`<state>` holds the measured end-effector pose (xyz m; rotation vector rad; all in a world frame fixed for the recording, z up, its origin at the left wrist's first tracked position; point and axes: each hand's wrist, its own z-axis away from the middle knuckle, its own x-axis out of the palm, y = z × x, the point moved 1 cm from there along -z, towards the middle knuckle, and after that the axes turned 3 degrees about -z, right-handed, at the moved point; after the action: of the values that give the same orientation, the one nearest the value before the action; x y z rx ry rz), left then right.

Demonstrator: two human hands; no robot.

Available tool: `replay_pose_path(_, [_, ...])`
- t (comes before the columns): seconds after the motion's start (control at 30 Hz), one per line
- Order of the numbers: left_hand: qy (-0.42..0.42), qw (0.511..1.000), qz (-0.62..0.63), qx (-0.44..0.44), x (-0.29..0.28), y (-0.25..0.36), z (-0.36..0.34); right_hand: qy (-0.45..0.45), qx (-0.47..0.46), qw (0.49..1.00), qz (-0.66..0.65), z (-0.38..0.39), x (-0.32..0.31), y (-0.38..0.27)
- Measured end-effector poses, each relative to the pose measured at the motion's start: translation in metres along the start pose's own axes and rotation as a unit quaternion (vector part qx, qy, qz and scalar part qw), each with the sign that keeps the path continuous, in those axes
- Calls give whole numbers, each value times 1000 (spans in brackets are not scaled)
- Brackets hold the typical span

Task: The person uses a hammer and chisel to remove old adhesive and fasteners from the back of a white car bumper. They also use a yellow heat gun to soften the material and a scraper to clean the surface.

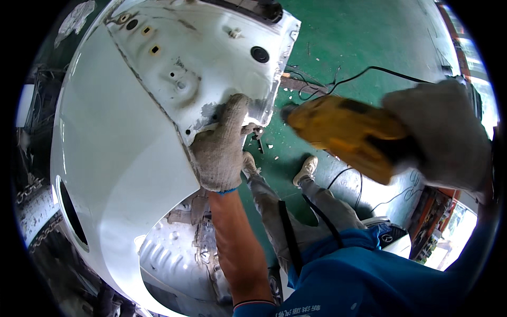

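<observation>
My left hand [221,150], in a grey knit glove, is closed at the front corner of a white car body panel [232,45]. One finger stretches up along the bare metal; the others look curled at the panel's lip. Just right of it is a small dark metal bracket [257,138]. Raised at the right, my gloved right hand [441,132] grips a yellow and black power tool [343,129]. Its dark nose points left at the panel edge, a short gap away. Motion blur hides which kind of tool it is.
A large white outer body shell [119,153] curves down the left, with an opening over bare metal [174,259] below. A black cable [391,70] trails over the green floor [364,31], near scattered debris. Shelving [430,227] and a white car [398,238] stand at the lower right.
</observation>
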<state>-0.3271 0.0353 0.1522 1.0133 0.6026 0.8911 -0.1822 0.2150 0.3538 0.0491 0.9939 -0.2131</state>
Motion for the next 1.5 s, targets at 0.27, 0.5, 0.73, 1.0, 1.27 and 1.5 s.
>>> replay_pose_path(0.27, [-26,908,-365,202,-16,-24,-4,97,222,885,-398,122,86,104])
replay_pose_path(0.5, [68,945,-191,256,-5,-46,-14,74,428,671,-600,123,171,100])
replay_pose_path(0.73, [116,984,-77,107,-22,-47,-4,72,395,602,-690,107,272,104])
replay_pose_path(1.0, [74,985,-103,121,-17,-39,-8,99,489,459,-735,106,379,103])
replay_pose_path(1.27, [76,991,-61,86,-10,-33,-11,180,374,123,-901,87,544,127])
replay_pose_path(1.5, [-118,921,371,-20,22,-16,4,278,343,21,-897,5,825,197])
